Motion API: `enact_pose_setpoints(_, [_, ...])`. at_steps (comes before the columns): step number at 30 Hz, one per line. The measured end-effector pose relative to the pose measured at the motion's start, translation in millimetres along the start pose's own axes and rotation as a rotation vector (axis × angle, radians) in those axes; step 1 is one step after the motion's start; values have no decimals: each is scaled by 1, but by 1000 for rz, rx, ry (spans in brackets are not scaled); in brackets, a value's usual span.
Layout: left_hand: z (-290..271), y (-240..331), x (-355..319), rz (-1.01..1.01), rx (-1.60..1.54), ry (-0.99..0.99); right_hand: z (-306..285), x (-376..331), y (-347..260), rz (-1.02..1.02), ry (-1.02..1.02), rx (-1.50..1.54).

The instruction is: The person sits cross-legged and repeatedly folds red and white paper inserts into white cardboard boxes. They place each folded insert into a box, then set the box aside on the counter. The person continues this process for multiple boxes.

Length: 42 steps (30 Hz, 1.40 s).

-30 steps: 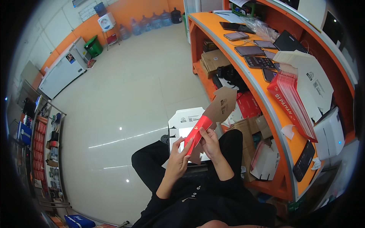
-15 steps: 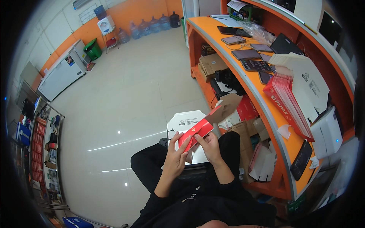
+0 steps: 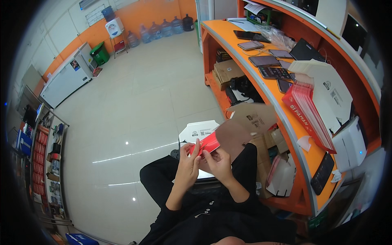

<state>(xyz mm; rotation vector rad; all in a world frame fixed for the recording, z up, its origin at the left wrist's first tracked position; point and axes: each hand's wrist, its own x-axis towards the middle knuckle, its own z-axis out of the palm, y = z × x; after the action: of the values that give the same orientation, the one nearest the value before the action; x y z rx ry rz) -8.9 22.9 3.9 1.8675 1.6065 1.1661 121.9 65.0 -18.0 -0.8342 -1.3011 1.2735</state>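
Observation:
Above my lap I hold a partly folded red cardboard box [image 3: 211, 142]. Its broad inner panel [image 3: 234, 139] swings out to the right and looks somewhat blurred. My left hand [image 3: 188, 166] grips the red end, with the fingers over it and the thumb close to the panel. Pinching the lower edge beside it, my right hand [image 3: 219, 165] has its fingertips near those of the left. Beneath the box, a flat white cardboard blank [image 3: 198, 130] lies across my lap, partly hidden by my hands.
To the right, an orange counter [image 3: 228, 34] carries several phones [image 3: 263, 60], a stack of red box blanks [image 3: 304, 108] and a white printer [image 3: 349, 143]. Cartons [image 3: 228, 73] fill the shelf below. A rack [image 3: 51, 163] stands at the left, a white chest freezer [image 3: 67, 85] further back.
The box has turned in my hands. Its large inner panel has opened out wider to the right, and less of the red side shows. My right hand has shifted slightly left and down.

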Motion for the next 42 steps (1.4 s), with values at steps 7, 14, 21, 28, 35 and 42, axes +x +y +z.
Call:
enact_pose_setpoints(7, [-15,-35,0,-224,-653,-251,-22,5,-3,-183,-268,-193])
enact_pose_setpoints(14, [-17,-21,2,-138,-226,-109,-36,10,-14,66,-92,251])
enact_pose_setpoints(21, [-16,-15,2,-103,-89,138,-31,16,-18,159,-20,130])
enact_pose_setpoints(28, [-10,7,-6,-137,-82,339,-5,2,6,-89,36,-321])
enact_pose_setpoints(35, [17,16,-16,-62,-2,433,26,-7,2,-43,129,336])
enact_pose_setpoints(42, [35,37,-15,125,-125,137,10,-1,-44,-386,207,-213])
